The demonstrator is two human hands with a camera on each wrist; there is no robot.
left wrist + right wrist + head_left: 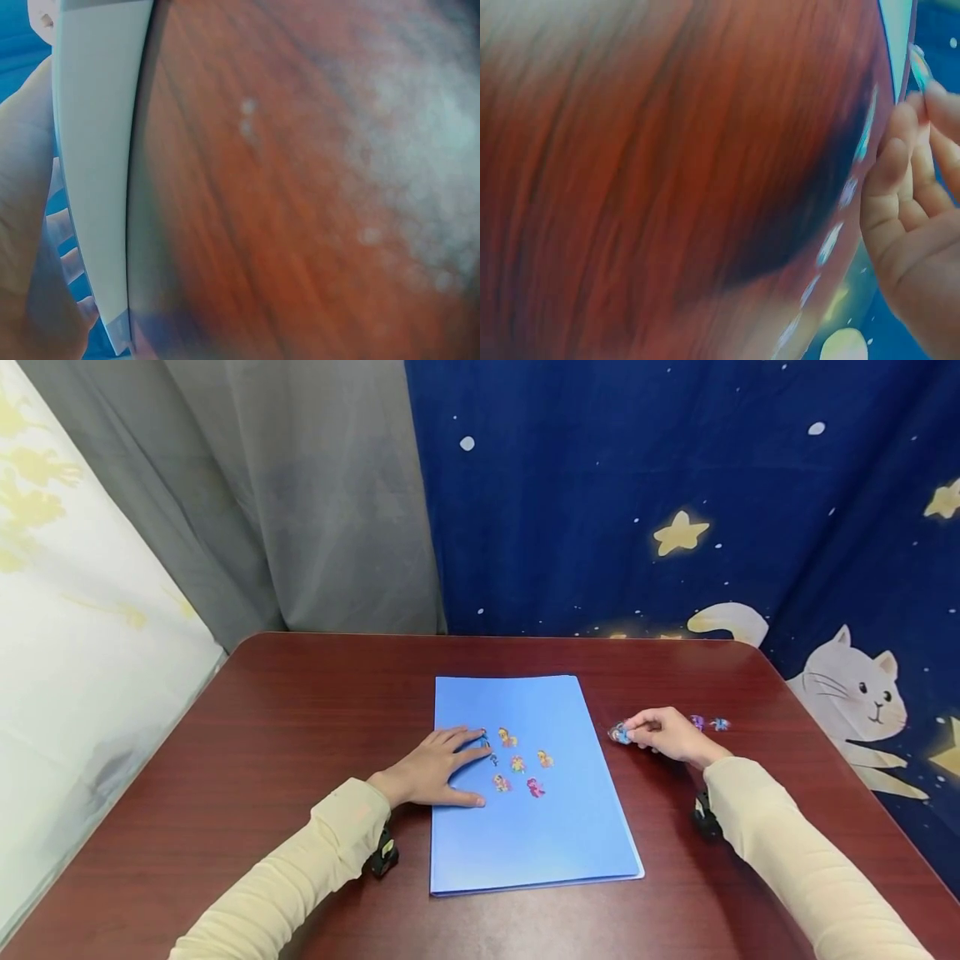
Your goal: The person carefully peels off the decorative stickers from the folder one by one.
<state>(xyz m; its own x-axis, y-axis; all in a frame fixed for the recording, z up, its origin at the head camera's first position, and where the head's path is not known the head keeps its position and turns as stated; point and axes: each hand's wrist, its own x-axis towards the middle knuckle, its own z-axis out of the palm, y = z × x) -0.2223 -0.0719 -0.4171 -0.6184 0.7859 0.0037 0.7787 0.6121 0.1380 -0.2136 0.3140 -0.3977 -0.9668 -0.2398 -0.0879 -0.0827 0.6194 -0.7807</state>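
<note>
My left hand (431, 772) spread wide on the folder (540, 839), beside stickers (518, 764), my right hand (673, 737) pinching another sticker (618, 732) beside the folder.

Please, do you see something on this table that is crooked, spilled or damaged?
Nothing stands out. The blue folder lies flat on the table, and I see no spill. The small pony stickers on its cover look undamaged at this size; another sticker is in the right-hand grip.

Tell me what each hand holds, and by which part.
Right hand: a sticker, pinched by its right edge. Left hand: nothing; it rests on the blue folder.
</note>
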